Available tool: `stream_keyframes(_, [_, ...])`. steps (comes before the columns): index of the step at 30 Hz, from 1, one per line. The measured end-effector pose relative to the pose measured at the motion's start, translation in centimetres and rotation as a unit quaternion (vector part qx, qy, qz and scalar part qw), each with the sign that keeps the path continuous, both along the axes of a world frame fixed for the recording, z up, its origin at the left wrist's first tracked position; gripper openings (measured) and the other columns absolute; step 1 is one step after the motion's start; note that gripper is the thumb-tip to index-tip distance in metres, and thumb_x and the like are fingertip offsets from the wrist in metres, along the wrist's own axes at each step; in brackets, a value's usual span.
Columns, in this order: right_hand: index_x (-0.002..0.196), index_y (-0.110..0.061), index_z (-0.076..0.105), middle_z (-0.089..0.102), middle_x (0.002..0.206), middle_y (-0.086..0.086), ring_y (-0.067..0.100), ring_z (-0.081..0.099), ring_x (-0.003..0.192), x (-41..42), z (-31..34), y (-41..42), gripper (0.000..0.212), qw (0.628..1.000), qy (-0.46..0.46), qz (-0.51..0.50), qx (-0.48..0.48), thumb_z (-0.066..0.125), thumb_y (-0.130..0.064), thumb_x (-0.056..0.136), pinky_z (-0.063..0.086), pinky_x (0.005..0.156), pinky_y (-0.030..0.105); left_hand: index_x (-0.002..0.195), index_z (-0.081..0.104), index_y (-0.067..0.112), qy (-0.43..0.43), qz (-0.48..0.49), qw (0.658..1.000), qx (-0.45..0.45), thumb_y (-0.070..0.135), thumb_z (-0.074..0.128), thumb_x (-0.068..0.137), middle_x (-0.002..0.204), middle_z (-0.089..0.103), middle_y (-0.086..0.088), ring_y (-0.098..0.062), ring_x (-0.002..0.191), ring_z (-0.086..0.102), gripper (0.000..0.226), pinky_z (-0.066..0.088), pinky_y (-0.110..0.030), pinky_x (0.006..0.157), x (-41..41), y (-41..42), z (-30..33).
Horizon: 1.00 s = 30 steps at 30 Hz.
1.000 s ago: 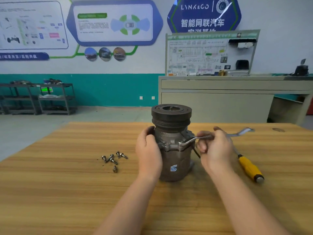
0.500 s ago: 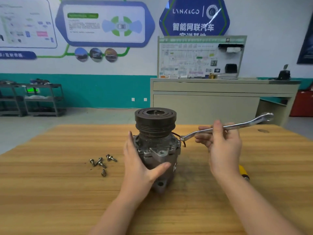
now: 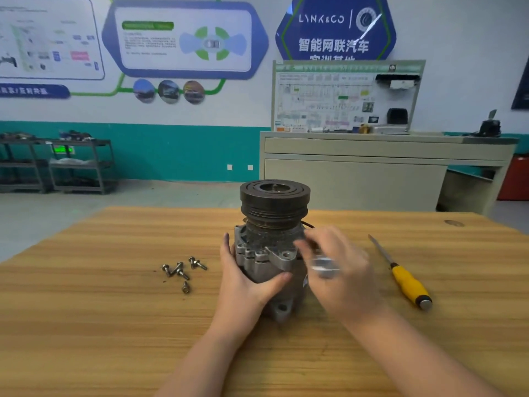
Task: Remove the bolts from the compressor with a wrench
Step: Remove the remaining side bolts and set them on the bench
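The grey compressor (image 3: pixel 269 253) stands upright on the wooden table (image 3: pixel 114 325), its dark pulley on top. My left hand (image 3: pixel 243 279) grips its left side, thumb across the front of the body. My right hand (image 3: pixel 340 270) is blurred with motion just right of the compressor and holds the silver wrench (image 3: pixel 325 266), seen only as a bright smear over the hand. Where the wrench head sits on the compressor cannot be made out. Several loose bolts (image 3: pixel 183 270) lie on the table to the left.
A yellow-handled screwdriver (image 3: pixel 400 276) lies on the table to the right of my right hand, its blade pointing away. Beyond the table's far edge stand a beige cabinet (image 3: pixel 372 173) and dark shelf racks (image 3: pixel 57 167) by the wall.
My right hand has swung the wrench down from its raised position towards the compressor's right side. The left hand keeps its grip; the screwdriver is now uncovered.
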State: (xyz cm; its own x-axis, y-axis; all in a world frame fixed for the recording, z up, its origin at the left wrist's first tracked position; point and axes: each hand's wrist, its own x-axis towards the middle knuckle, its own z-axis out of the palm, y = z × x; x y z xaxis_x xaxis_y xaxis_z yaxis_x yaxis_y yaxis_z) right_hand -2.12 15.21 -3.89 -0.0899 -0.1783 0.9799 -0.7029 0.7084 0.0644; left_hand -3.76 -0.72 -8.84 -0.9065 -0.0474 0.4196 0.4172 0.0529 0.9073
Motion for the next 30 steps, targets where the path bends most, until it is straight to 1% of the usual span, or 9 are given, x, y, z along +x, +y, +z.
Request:
stream_keyframes(3, [0.105,-0.030,0.047,0.064,0.079,0.019,0.017,0.061,0.068,-0.2,-0.6,0.0,0.010,0.973,-0.046,0.113,-0.194,0.038,-0.029,0.100,0.048,0.064,0.024,0.152,0.001,0.037,0.011,-0.008,1.000,0.014,0.042,0.095,0.049,0.141,0.040,0.020,0.027,0.115,0.039,0.139,0.033,0.006,0.085,-0.4,0.0,-0.3])
stream_keyframes(6, [0.100,-0.059,0.043,0.059,0.076,0.025,0.027,0.054,0.055,-0.6,-0.2,-0.4,0.033,0.933,-0.047,0.162,-0.319,0.038,-0.026,0.097,0.045,0.059,0.034,0.148,0.011,0.037,0.021,-0.011,1.000,0.014,0.044,0.094,0.047,0.139,0.043,0.023,0.024,0.117,0.043,0.131,0.036,0.003,0.089,-0.7,0.1,-0.4])
stream_keyframes(11, [0.085,-0.017,0.041,0.056,0.049,0.008,0.014,0.040,0.036,-3.5,1.9,1.5,0.017,0.758,-0.171,0.289,-0.560,0.033,-0.002,0.082,0.026,0.040,0.015,0.146,0.023,0.032,0.026,-0.010,0.999,0.017,0.049,0.089,0.044,0.138,0.050,0.017,0.007,0.124,0.049,0.123,0.041,-0.014,0.101,-0.9,0.3,-0.4])
stream_keyframes(18, [0.076,-0.013,0.040,0.044,0.044,0.000,0.010,0.027,0.027,-8.3,3.4,2.7,0.022,0.526,-0.484,0.394,-0.578,0.031,-0.005,0.094,0.020,0.028,0.014,0.127,0.030,0.051,0.016,-0.023,0.999,0.038,0.039,0.095,0.046,0.123,0.055,0.033,0.013,0.116,0.052,0.105,0.041,-0.003,0.088,-0.8,0.4,-0.4])
stream_keyframes(22, [0.079,-0.011,0.047,0.057,0.056,0.003,0.009,0.048,0.039,-6.9,3.4,3.9,0.025,0.465,-0.480,0.450,-0.592,0.037,-0.017,0.101,0.041,0.036,0.016,0.127,0.030,0.051,0.014,-0.028,0.999,0.033,0.035,0.095,0.048,0.127,0.055,0.028,0.013,0.115,0.053,0.103,0.042,-0.002,0.087,-0.8,0.2,-0.3])
stream_keyframes(23, [0.078,-0.010,0.049,0.062,0.061,0.007,0.012,0.057,0.046,-6.1,3.6,4.5,0.027,0.467,-0.448,0.465,-0.604,0.038,-0.018,0.101,0.048,0.043,0.018,0.127,0.029,0.052,0.006,-0.032,0.999,0.027,0.039,0.094,0.047,0.129,0.054,0.025,0.012,0.116,0.053,0.105,0.042,-0.003,0.088,-0.8,0.1,-0.2])
stream_keyframes(25, [0.078,-0.011,0.050,0.068,0.069,0.011,0.018,0.067,0.057,-4.2,3.8,5.2,0.029,0.528,-0.387,0.465,-0.596,0.037,-0.020,0.103,0.055,0.053,0.023,0.130,0.026,0.052,-0.004,-0.036,0.999,0.001,0.050,0.090,0.044,0.135,0.051,0.021,0.006,0.123,0.050,0.107,0.043,-0.008,0.095,-0.8,-0.1,-0.1])
stream_keyframes(28, [0.085,-0.014,0.047,0.070,0.073,0.010,0.021,0.069,0.060,-1.9,3.3,5.0,0.022,0.704,-0.304,0.392,-0.508,0.037,-0.021,0.103,0.058,0.058,0.029,0.148,0.019,0.039,-0.019,0.087,0.984,-0.157,0.080,0.062,0.036,0.147,0.034,0.011,-0.012,0.141,0.028,0.127,0.025,-0.041,0.117,-0.9,-0.4,0.3])
stream_keyframes(30, [0.086,-0.017,0.046,0.071,0.076,0.009,0.024,0.069,0.060,-0.7,2.9,4.2,0.014,0.800,-0.256,0.349,-0.416,0.041,-0.023,0.097,0.058,0.059,0.030,0.152,0.014,0.038,-0.048,0.144,0.963,-0.222,0.087,0.047,0.031,0.147,0.028,0.005,-0.016,0.141,0.020,0.135,0.017,-0.046,0.116,-1.1,-0.6,0.6])
